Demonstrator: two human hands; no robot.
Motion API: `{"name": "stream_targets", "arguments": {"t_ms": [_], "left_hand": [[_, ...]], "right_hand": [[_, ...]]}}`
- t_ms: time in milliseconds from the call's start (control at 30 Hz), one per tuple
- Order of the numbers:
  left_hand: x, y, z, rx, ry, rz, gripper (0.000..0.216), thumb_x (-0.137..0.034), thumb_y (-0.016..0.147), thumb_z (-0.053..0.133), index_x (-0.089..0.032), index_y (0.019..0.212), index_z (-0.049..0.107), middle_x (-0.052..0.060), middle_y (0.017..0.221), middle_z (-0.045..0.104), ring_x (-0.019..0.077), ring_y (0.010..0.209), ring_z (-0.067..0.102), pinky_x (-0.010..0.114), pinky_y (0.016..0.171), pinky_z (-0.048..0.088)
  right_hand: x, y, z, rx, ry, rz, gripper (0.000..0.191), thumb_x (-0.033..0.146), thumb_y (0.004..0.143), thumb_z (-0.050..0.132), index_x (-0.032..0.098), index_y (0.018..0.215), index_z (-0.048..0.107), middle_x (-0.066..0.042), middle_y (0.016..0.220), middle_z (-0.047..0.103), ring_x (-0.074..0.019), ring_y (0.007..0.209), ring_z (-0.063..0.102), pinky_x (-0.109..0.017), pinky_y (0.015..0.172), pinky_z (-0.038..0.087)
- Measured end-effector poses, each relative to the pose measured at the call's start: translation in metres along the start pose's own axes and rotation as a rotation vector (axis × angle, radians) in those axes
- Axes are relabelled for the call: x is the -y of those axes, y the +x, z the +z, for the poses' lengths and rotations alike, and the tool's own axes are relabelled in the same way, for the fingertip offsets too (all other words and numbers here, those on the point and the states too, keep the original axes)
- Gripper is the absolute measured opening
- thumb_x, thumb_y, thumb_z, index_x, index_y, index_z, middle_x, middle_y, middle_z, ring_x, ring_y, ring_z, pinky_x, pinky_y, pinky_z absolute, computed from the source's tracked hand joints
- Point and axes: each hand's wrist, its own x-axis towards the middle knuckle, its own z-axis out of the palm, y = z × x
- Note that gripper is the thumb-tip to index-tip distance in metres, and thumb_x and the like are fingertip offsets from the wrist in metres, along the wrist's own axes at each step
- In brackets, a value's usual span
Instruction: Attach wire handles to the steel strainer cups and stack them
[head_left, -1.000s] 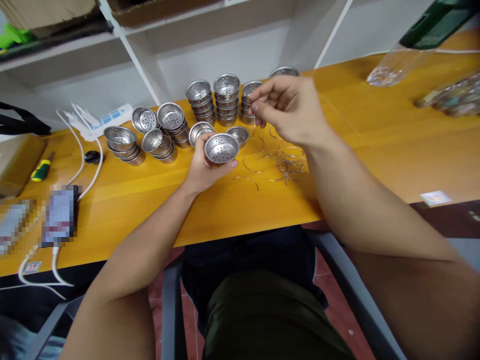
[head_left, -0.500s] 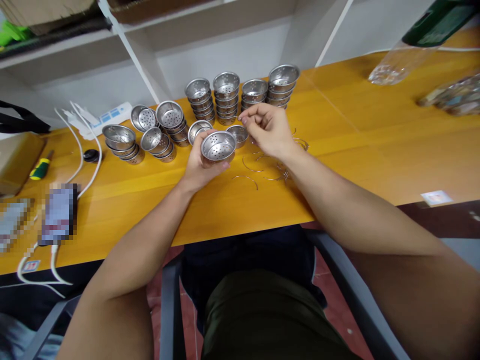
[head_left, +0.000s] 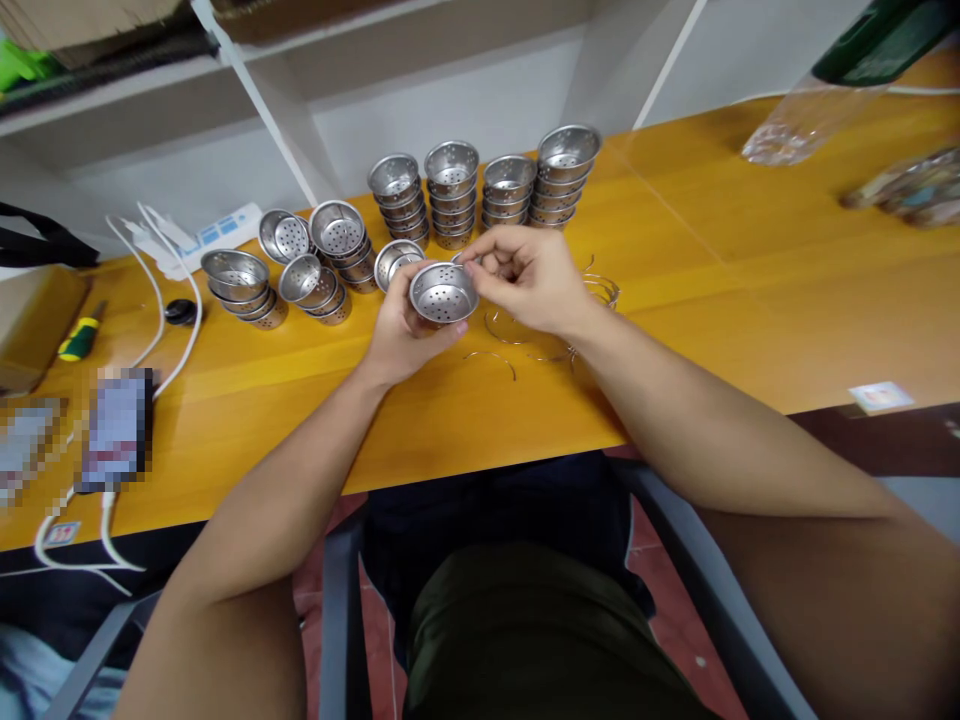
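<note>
My left hand (head_left: 400, 328) is closed round a small perforated metal cup (head_left: 444, 294), its mouth tipped toward me. At the cup's right rim, my right hand (head_left: 529, 275) pinches thumb and forefinger together. Whatever lies between those fingertips is too small to make out. Thin curved wires (head_left: 491, 362) are scattered on the table below and beside my right hand. Just behind the held cup sits another perforated cup (head_left: 397, 262), partly covered by my left hand.
Stacks of the same cups (head_left: 452, 195) line the back of the wooden table (head_left: 720, 330). More stacks (head_left: 240, 285) stand at the left, near white cables and a power strip (head_left: 225, 235). A screwdriver (head_left: 81, 335) lies far left; a clear plastic bottle (head_left: 795, 125) is back right.
My right hand has come down and left to the rim of the held cup. The cup has tilted more toward me and shifted slightly right.
</note>
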Motion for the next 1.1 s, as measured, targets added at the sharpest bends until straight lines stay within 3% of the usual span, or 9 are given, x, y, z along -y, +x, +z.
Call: {"name": "stream_targets", "arguments": {"t_ms": [367, 567, 667, 867, 1100], "left_hand": [[0.001, -0.004, 0.005, 0.042, 0.016, 0.008, 0.1, -0.077, 0.1, 0.103, -0.037, 0.175, 0.051, 0.012, 0.164, 0.069, 0.0322, 0.149, 0.08, 0.05, 0.128, 0.073], [0.006, -0.003, 0.004, 0.038, -0.026, -0.011, 0.098, -0.074, 0.1, 0.105, -0.04, 0.174, 0.052, 0.01, 0.163, 0.071, 0.0313, 0.15, 0.081, 0.051, 0.131, 0.071], [0.007, -0.003, 0.005, 0.023, -0.019, -0.006, 0.097, -0.076, 0.1, 0.104, -0.04, 0.174, 0.053, 0.01, 0.162, 0.072, 0.0315, 0.15, 0.081, 0.051, 0.13, 0.071], [0.001, -0.003, 0.009, 0.011, 0.051, -0.046, 0.105, -0.09, 0.095, 0.1, -0.037, 0.174, 0.055, 0.012, 0.158, 0.072, 0.0332, 0.148, 0.081, 0.051, 0.125, 0.073], [-0.003, -0.003, 0.008, 0.04, 0.111, -0.032, 0.11, -0.086, 0.098, 0.099, -0.037, 0.182, 0.048, 0.015, 0.165, 0.067, 0.0365, 0.155, 0.077, 0.054, 0.133, 0.07]], "right_hand": [[0.009, -0.005, 0.001, 0.046, -0.26, -0.066, 0.019, 0.042, 0.119, 0.078, 0.024, 0.115, 0.084, 0.001, 0.079, 0.064, -0.0182, 0.073, 0.056, -0.036, 0.075, 0.046], [0.006, -0.004, -0.008, 0.084, -0.374, -0.028, 0.025, 0.048, 0.123, 0.076, 0.025, 0.128, 0.083, -0.005, 0.091, 0.077, -0.0254, 0.086, 0.07, -0.041, 0.086, 0.057], [0.003, -0.003, -0.012, 0.081, -0.365, 0.008, 0.023, 0.05, 0.121, 0.082, 0.027, 0.121, 0.083, -0.007, 0.096, 0.081, -0.0285, 0.088, 0.072, -0.045, 0.089, 0.059], [0.003, -0.002, -0.011, 0.061, -0.278, 0.039, 0.027, 0.056, 0.115, 0.091, 0.031, 0.114, 0.081, -0.004, 0.086, 0.074, -0.0288, 0.084, 0.066, -0.044, 0.082, 0.058], [0.009, -0.003, -0.002, 0.033, -0.261, 0.063, 0.032, 0.062, 0.115, 0.088, 0.031, 0.116, 0.08, -0.003, 0.081, 0.065, -0.029, 0.084, 0.064, -0.043, 0.082, 0.056]]}}
